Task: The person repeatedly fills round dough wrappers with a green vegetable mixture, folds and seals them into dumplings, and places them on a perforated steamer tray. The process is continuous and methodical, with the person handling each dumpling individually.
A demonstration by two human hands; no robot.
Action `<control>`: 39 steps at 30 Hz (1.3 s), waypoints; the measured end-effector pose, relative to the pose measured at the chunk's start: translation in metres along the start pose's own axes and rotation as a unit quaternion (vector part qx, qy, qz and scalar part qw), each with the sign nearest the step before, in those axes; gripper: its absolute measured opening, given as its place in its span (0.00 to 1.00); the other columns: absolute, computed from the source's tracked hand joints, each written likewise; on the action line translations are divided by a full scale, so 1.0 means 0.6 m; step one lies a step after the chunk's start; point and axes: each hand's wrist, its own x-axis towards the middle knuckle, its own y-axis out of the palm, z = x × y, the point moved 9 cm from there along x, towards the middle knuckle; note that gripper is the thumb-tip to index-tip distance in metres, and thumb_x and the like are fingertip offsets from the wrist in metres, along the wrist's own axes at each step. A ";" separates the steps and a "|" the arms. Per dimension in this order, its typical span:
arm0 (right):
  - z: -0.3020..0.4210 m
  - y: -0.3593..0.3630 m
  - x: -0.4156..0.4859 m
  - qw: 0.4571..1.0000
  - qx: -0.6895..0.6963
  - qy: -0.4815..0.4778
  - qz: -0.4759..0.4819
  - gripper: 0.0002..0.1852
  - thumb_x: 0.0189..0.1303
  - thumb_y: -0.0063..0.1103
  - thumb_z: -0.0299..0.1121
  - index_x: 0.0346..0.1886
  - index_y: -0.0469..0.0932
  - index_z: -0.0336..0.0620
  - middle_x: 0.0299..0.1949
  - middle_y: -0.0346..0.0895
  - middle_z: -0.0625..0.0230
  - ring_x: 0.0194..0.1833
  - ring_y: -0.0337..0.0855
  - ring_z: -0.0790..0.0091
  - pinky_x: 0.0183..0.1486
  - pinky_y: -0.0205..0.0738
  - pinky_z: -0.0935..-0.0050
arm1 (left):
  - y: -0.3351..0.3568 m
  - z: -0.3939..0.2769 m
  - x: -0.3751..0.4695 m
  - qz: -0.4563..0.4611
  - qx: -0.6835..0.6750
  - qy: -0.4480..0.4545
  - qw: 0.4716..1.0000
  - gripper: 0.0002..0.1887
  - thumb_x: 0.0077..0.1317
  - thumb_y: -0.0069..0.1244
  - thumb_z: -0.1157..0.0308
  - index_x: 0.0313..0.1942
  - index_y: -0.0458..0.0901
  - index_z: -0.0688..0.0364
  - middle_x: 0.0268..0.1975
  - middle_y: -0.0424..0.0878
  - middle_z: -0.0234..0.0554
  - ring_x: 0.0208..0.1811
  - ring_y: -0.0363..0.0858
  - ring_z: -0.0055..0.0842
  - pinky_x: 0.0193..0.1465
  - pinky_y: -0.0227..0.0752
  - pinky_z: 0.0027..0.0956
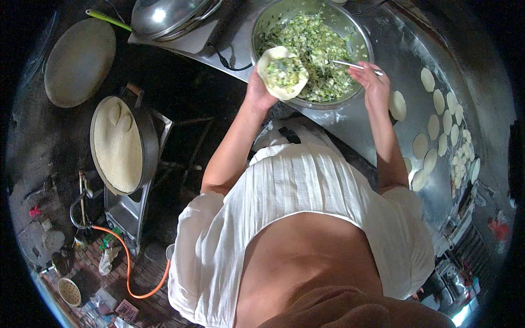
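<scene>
On my left hand (261,91) rests a round dough wrapper (283,92), cupped slightly, with a mound of chopped green and white vegetable filling (284,69) in its middle. My right hand (373,84) grips the handle of a metal spoon (348,64), whose far end dips toward the filling in a large steel bowl (366,45). That bowl stands on a metal worktop, just beyond both hands. Chopped vegetable filling (305,35) covers much of its inside. Close to my right wrist lies a flat dough round (397,105).
Several dough rounds (434,127) and small dough pieces (461,158) lie on the worktop (404,61) at right. A steel lidded pan (164,18) sits at upper left. Lower left are a round pan (149,151) holding two dumplings (119,119), a large lid (80,61) and an orange hose (129,268).
</scene>
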 end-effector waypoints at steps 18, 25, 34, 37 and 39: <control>0.011 0.098 -0.054 0.912 -0.308 -0.263 0.059 0.16 0.56 0.61 0.25 0.49 0.77 0.33 0.48 0.75 0.63 0.44 0.77 0.70 0.47 0.72 0.75 | 0.073 0.017 0.018 0.059 -0.024 -0.046 0.997 0.25 0.67 0.36 0.55 0.57 0.71 0.63 0.57 0.75 0.53 0.57 0.74 0.44 0.62 0.67 0.48; -0.015 0.144 -0.006 0.977 -0.038 -0.162 0.135 0.11 0.55 0.58 0.17 0.43 0.78 0.31 0.40 0.75 0.67 0.40 0.76 0.76 0.44 0.71 0.79 | 0.088 0.044 0.015 0.058 -0.027 -0.068 0.996 0.25 0.69 0.33 0.56 0.57 0.71 0.64 0.56 0.75 0.54 0.55 0.76 0.43 0.61 0.69 0.46; 0.047 0.140 -0.026 0.934 -0.216 -0.277 0.069 0.04 0.58 0.59 0.22 0.35 0.78 0.31 0.36 0.78 0.65 0.36 0.77 0.77 0.39 0.71 0.79 | 0.092 0.020 0.000 -0.055 0.240 -0.047 0.968 0.22 0.70 0.38 0.58 0.57 0.68 0.64 0.53 0.77 0.50 0.52 0.79 0.35 0.55 0.75 0.40; 0.029 0.147 -0.013 0.944 -0.198 -0.236 0.118 0.04 0.58 0.60 0.23 0.36 0.78 0.32 0.35 0.78 0.67 0.34 0.76 0.78 0.38 0.71 0.78 | 0.087 0.016 -0.003 -0.052 0.356 -0.049 0.932 0.21 0.66 0.48 0.73 0.58 0.65 0.66 0.52 0.77 0.47 0.51 0.80 0.30 0.53 0.77 0.33; -0.011 0.138 0.019 0.985 -0.073 -0.053 0.146 0.04 0.58 0.60 0.24 0.35 0.79 0.34 0.34 0.79 0.69 0.32 0.76 0.79 0.36 0.71 0.78 | 0.082 0.014 0.000 -0.063 0.399 -0.031 0.914 0.22 0.64 0.51 0.77 0.58 0.65 0.67 0.52 0.77 0.46 0.51 0.80 0.29 0.52 0.77 0.32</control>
